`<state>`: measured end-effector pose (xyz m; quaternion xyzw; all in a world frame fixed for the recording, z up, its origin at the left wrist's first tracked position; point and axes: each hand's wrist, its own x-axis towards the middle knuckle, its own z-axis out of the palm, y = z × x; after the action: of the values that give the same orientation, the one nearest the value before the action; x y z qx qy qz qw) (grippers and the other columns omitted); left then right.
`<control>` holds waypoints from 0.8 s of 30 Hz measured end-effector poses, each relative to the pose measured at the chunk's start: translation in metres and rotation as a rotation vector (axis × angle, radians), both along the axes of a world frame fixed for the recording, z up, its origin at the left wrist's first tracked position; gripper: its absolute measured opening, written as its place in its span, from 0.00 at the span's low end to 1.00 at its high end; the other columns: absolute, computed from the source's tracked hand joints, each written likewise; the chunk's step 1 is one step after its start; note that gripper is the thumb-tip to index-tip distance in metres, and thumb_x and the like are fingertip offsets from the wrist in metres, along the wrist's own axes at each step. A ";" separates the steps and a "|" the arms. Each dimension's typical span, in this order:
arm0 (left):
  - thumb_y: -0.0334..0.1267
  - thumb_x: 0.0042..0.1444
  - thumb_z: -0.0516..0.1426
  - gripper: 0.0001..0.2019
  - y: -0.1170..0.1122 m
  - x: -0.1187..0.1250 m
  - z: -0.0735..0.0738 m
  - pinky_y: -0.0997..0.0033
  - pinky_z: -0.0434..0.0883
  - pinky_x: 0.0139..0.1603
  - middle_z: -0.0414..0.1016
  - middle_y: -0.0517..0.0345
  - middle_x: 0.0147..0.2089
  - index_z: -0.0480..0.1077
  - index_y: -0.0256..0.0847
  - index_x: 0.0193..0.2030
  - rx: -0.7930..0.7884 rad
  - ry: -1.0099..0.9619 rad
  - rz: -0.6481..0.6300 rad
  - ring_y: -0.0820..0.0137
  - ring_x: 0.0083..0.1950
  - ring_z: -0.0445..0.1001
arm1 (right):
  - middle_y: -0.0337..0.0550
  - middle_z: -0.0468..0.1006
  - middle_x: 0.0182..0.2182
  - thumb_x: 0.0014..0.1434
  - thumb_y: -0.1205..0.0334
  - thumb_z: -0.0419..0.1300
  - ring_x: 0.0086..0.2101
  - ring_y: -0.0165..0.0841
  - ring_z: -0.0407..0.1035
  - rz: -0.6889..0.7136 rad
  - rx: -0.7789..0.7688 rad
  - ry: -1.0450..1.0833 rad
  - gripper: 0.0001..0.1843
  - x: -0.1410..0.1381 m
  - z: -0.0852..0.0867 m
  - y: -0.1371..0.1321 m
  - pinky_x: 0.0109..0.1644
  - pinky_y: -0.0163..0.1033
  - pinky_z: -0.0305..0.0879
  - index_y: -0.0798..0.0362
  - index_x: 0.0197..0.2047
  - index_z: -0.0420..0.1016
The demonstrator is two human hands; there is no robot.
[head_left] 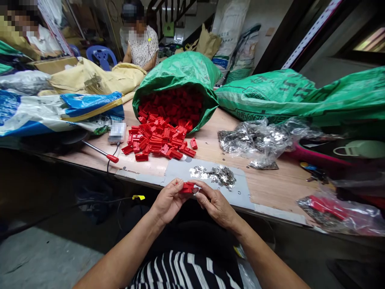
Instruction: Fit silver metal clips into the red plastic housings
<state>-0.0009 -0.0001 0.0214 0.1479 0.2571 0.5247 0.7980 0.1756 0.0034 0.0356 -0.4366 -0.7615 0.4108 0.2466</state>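
Observation:
My left hand (171,200) is closed on a small red plastic part (187,187), held just off the table's front edge. My right hand (215,202) meets it from the other side, thumb and forefinger pinched round a small shiny metal piece (195,190) at the red part's end. Whether the metal piece sits in the red part I cannot tell. Beyond the hands, a grey mat (240,196) bears two small heaps of flat metal pieces (222,176). A pile of matching red parts (156,138) spills from a green woven sack (183,70) behind.
Clear plastic bags of metal pieces (258,138) lie to the right, near a pink bin (319,154). A lever with a red grip (112,158) juts out at left. Full green sacks (270,94) line the back right. A person (142,44) sits across the table.

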 end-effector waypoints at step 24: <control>0.43 0.48 0.65 0.20 -0.017 0.009 -0.005 0.68 0.69 0.44 0.72 0.52 0.45 0.68 0.39 0.45 0.031 0.426 -0.282 0.70 0.39 0.76 | 0.37 0.71 0.29 0.62 0.48 0.53 0.31 0.31 0.64 -0.046 -0.253 -0.130 0.16 0.067 -0.002 -0.019 0.36 0.33 0.61 0.52 0.34 0.68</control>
<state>0.0081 -0.0168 0.0160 0.3017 0.3884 0.3689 0.7887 0.2425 -0.0158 0.0336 -0.5071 -0.7077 0.4687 0.1490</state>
